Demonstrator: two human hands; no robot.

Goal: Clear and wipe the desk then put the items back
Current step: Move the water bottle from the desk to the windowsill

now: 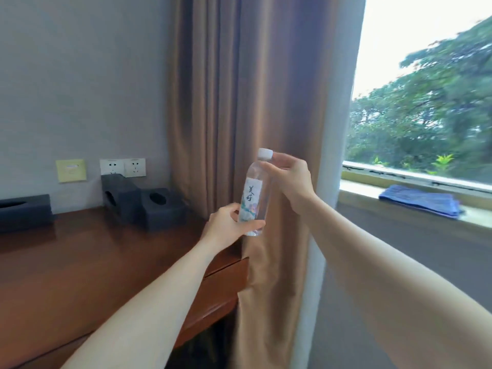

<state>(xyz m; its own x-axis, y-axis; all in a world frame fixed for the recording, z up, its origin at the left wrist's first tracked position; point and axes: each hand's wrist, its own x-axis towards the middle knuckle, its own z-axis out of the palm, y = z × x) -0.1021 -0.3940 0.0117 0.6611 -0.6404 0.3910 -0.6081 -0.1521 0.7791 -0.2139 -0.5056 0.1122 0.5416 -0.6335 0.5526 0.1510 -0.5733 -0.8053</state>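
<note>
Two hands are holding one small water bottle (254, 193) up in the air, in front of the brown curtain (239, 102) and just past the right end of the wooden desk (93, 262). In the head view, the left hand (226, 226) is wrapping its fingers around the bottom of the bottle. The right hand (290, 179) is pinching the neck, right under the white cap (265, 153). The bottle is leaning a little. Dark boxes (143, 206) are sitting at the back of the desk, by the wall sockets (123, 167). A folded blue cloth (422, 199) is lying on the window sill (356, 191), well apart from the hands.
</note>
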